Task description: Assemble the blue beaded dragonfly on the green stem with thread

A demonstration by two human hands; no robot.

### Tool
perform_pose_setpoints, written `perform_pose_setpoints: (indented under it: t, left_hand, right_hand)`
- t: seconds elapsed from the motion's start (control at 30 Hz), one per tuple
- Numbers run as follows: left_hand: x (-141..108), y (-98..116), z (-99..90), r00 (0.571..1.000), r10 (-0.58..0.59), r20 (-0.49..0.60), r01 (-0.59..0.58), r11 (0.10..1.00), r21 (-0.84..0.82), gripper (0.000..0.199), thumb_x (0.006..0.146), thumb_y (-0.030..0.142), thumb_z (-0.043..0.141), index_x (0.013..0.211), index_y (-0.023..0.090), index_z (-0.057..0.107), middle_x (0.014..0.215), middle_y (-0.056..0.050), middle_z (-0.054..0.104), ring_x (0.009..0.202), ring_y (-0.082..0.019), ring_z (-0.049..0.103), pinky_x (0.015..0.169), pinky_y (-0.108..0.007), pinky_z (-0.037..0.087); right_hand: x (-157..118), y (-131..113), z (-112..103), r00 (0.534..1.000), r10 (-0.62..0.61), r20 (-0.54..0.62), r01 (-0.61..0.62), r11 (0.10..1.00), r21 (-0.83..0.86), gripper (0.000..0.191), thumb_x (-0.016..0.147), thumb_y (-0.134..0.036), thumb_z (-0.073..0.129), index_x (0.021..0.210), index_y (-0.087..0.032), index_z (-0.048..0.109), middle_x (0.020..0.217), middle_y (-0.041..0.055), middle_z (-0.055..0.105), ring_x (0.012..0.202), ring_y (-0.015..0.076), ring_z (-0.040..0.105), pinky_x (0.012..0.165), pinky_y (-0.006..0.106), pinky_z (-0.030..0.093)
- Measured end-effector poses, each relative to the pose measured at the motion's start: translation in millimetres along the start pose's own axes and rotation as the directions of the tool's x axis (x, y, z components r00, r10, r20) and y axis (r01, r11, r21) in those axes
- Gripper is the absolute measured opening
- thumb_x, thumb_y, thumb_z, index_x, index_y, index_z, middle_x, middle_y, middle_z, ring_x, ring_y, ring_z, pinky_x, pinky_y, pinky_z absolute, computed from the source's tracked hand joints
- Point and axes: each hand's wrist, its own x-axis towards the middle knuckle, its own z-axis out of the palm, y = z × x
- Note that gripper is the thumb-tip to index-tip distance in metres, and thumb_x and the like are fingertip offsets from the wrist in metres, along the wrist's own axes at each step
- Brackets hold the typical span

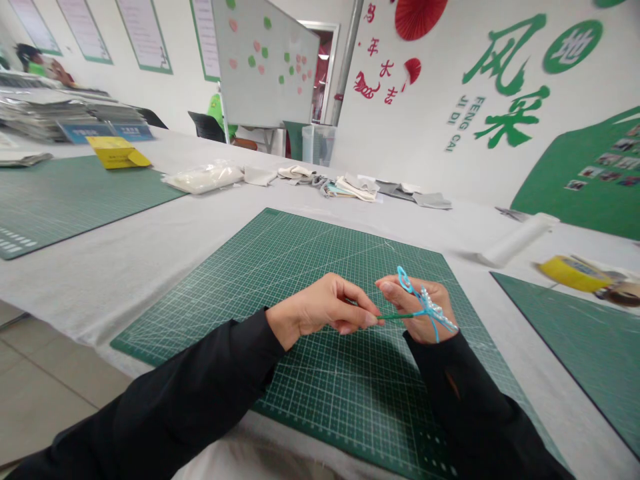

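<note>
My left hand reaches over the middle of a green cutting mat. Its thumb and fingertips pinch the end of a thin green stem. At the stem's right end sits a light blue wire ornament with looped ends and rows of white pearl-like beads, shaped somewhat like a bow or butterfly. My right hand is just behind the ornament, fingers loosely stretched toward the left. The ornament covers part of this hand, and whether the fingers touch it is unclear.
Another cutting mat lies right, near yellow tape and a white roll. Folded fabrics and a plastic bag lie across the back. A yellow card and stacked papers are left. A person sits far left.
</note>
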Motion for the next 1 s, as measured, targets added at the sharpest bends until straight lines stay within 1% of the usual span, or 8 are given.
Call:
perform_pose_setpoints:
  t: [0.2,0.27,0.33,0.4,0.5,0.67,0.83,1.0]
  left_hand:
    - [0,0,-0.4,0.997,0.073,-0.021,-0.072,0.996,0.05,0.017,0.062,0.023,0.076,0.072,0.011,0.07,0.048,0.003,0.052,0.039,-0.003,0.039,0.041,-0.02,0.03]
    - [0,1,1.1,0.991,0.127,-0.038,-0.125,0.99,0.061,0.014,0.064,0.022,0.075,0.071,0.011,0.069,0.051,0.002,0.054,0.04,-0.003,0.04,0.04,-0.02,0.029]
    - [0,2,3.7,0.972,0.222,-0.074,-0.214,0.972,0.098,0.011,0.066,0.021,0.073,0.07,0.012,0.069,0.056,0.002,0.055,0.04,-0.003,0.042,0.04,-0.02,0.03]
    - [0,3,6.9,0.94,0.325,-0.109,-0.305,0.938,0.165,0.008,0.067,0.019,0.071,0.069,0.012,0.068,0.06,0.002,0.054,0.04,-0.003,0.043,0.041,-0.021,0.032]
    - [0,4,10.3,0.902,0.413,-0.126,-0.374,0.893,0.25,0.006,0.069,0.018,0.069,0.069,0.012,0.069,0.065,0.002,0.052,0.041,-0.003,0.045,0.04,-0.021,0.033]
    - [0,5,11.1,0.89,0.434,-0.139,-0.383,0.878,0.286,0.005,0.071,0.016,0.067,0.07,0.012,0.069,0.066,0.002,0.052,0.042,-0.002,0.045,0.04,-0.02,0.033]
    - [0,6,12.2,0.879,0.448,-0.165,-0.39,0.873,0.291,0.004,0.07,0.015,0.068,0.069,0.011,0.069,0.067,0.002,0.052,0.043,-0.002,0.045,0.039,-0.019,0.033]
    - [2,5,11.5,0.866,0.455,-0.207,-0.391,0.874,0.288,0.004,0.069,0.015,0.068,0.07,0.011,0.069,0.066,0.002,0.053,0.042,-0.002,0.044,0.039,-0.019,0.032]
  right_hand:
    - [1,3,-2,1.0,0.026,0.007,-0.025,0.998,-0.061,0.024,0.061,-0.041,0.076,0.063,-0.017,0.072,0.051,0.0001,0.058,0.048,0.0119,0.048,0.045,0.027,0.035]
    - [2,5,-2,0.999,0.031,-0.011,-0.032,0.998,-0.053,0.025,0.061,-0.041,0.076,0.061,-0.017,0.07,0.051,-0.0001,0.057,0.049,0.0116,0.047,0.045,0.027,0.034]
    - [3,5,-1,0.998,0.058,-0.027,-0.058,0.998,-0.001,0.024,0.059,-0.04,0.077,0.058,-0.018,0.068,0.051,-0.0004,0.055,0.05,0.0115,0.046,0.046,0.027,0.034]
    - [4,3,-1,0.994,0.103,-0.032,-0.1,0.992,0.073,0.025,0.056,-0.039,0.079,0.055,-0.018,0.067,0.05,-0.0009,0.053,0.05,0.0106,0.044,0.045,0.026,0.033]
    - [3,-3,1,0.988,0.144,-0.064,-0.133,0.98,0.149,0.023,0.052,-0.036,0.082,0.057,-0.017,0.068,0.049,-0.0017,0.052,0.047,0.0084,0.039,0.043,0.025,0.029]
    - [2,-8,1,0.977,0.15,-0.154,-0.117,0.972,0.205,0.023,0.047,-0.031,0.083,0.061,-0.017,0.071,0.052,-0.0011,0.056,0.047,0.0069,0.038,0.042,0.024,0.028]
    - [3,-3,-2,0.974,0.152,-0.166,-0.12,0.975,0.188,0.022,0.05,-0.031,0.083,0.063,-0.017,0.072,0.058,0.0007,0.061,0.048,0.0081,0.043,0.043,0.025,0.032]
    - [4,-1,-1,0.985,0.1,-0.143,-0.072,0.98,0.188,0.02,0.055,-0.032,0.081,0.057,-0.016,0.069,0.049,-0.002,0.052,0.045,0.0067,0.036,0.042,0.024,0.025]
